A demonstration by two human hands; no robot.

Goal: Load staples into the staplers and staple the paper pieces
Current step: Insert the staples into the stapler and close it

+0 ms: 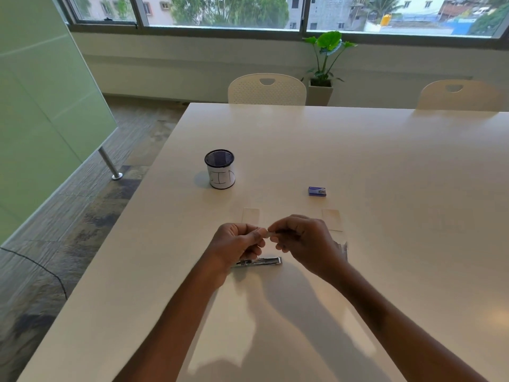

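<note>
My left hand [239, 244] and my right hand [300, 238] meet above the white table [385, 161], both pinching a small pale strip of staples [268, 232] between their fingertips. Below them a metal stapler [264, 262] lies flat on the table, partly under my left wrist. A second metal piece [343, 248] shows to the right of my right hand, mostly hidden. Two pale paper pieces lie beyond the hands, one on the left [250, 215] and one on the right [332, 219]. A small blue staple box [317, 191] rests farther back.
A black mesh pen cup [220, 169] with a white paper label stands at the back left. Two white chairs [267, 89] sit at the far table edge, a potted plant [326, 59] behind. The table's left edge drops to the floor beside a green glass partition [41, 106].
</note>
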